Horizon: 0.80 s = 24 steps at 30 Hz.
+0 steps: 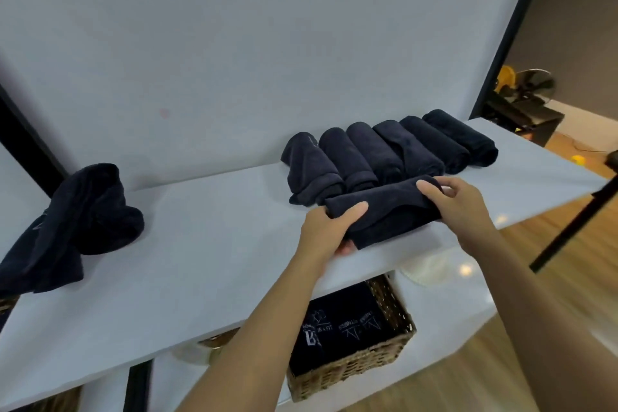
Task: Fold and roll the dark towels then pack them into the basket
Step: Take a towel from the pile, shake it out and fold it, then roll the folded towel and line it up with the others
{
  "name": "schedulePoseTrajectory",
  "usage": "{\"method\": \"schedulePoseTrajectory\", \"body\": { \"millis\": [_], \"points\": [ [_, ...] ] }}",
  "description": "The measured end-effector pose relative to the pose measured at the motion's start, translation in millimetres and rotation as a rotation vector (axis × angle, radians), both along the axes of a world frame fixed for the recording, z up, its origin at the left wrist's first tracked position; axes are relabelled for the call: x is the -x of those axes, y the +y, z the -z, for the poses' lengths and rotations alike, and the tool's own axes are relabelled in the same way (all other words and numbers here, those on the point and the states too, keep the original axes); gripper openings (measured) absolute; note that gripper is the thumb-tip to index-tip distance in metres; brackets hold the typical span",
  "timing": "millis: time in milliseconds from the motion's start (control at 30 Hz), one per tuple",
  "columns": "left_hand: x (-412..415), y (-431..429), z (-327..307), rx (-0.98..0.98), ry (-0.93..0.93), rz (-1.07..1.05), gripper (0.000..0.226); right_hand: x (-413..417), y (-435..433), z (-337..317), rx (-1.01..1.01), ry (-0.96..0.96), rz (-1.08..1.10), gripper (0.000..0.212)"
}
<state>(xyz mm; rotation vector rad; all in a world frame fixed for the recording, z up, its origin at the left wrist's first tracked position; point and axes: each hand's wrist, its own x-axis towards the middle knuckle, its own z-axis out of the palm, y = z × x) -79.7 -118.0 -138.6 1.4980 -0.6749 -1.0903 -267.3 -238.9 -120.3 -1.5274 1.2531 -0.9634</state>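
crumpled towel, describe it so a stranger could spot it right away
Start at the white table and go to its far left end, away from the row of rolled towels at the back right. There a dark towel lies in a loose heap; it alone is crumpled, not rolled.

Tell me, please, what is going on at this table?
A person is working on a dark towel at the white table: the left hand grips its left end and the right hand grips its right end. Behind it a row of rolled towels lies on the table, and a crumpled towel sits at the left. The wicker basket below already holds printed dark towels.
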Motion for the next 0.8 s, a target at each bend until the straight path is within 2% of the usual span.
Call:
{"method": "schedulePoseTrajectory", "body": {
  "millis": [100,167,367,467,567,633,733,800],
  "points": [
    [20,-22,2,0.029,0.003,0.09,0.042,11,-15,7,0.121,0.216,0.098,0.04],
    [27,-34,4,-0.004,-0.08,0.043,0.044,12,-20,10,0.171,0.278,0.109,0.042],
    [36,-49,5,-0.19,-0.689,-0.03,0.064,4,-30,18,0.248,0.404,0.124,0.047],
    [34,-44,-3,-0.261,-0.855,0.02,0.066,6,-33,19,0.243,0.433,0.157,0.049],
    [27,-38,-5,-0.255,-0.845,0.058,0.065,1,-26,8,0.397,0.562,0.276,0.042],
    [24,-29,-8,-0.214,-0.76,0.078,0.061,-17,-7,-7,0.59,0.529,0.311,0.033],
    [13,-9,-18,-0.171,-0.693,0.112,0.046,-65,38,-23,0.817,0.342,0.135,0.03],
    [-7,9,-22,-0.178,-0.689,0.075,0.025,-107,71,-20,0.835,0.207,-0.101,0.03]
  ]
}}
